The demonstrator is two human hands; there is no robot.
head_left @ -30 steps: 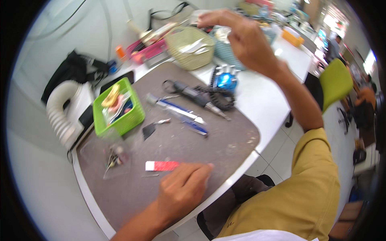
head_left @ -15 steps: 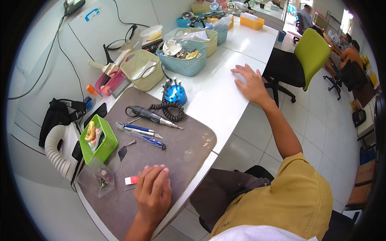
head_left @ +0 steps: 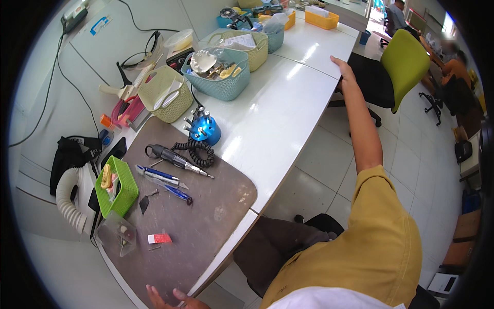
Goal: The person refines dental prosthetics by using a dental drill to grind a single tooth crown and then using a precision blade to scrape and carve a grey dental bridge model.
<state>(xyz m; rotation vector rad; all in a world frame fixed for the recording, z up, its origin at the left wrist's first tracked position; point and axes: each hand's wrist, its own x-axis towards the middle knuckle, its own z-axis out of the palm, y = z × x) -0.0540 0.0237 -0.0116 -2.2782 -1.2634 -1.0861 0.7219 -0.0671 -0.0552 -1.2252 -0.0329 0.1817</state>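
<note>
My left hand (head_left: 174, 301) is at the lower edge of the view by the near end of the brown mat (head_left: 206, 232), its fingers apart and holding nothing. My right arm reaches far out, and my right hand (head_left: 346, 72) grips the right edge of the white table (head_left: 288, 110); one digit lies on top and the others are mostly hidden. On the mat lie a red-and-white eraser-like block (head_left: 159, 238), a black rotary handpiece (head_left: 177, 157) with a coiled cord, several blue-handled tools (head_left: 163, 174) and a small dark scrap (head_left: 144, 204).
A green basket (head_left: 131, 198) and a clear box (head_left: 110, 243) stand at the mat's left. Behind are a blue bur holder (head_left: 208, 131), a teal basket (head_left: 229, 90) with a dental cast and a pale green basket (head_left: 164, 109). A green-backed chair (head_left: 409, 67) stands right; people sit beyond.
My left hand has drawn back from beside the red-and-white block toward the lower edge, its fingers spreading. My right hand has moved from over the tabletop to the table's right edge. The view has shifted.
</note>
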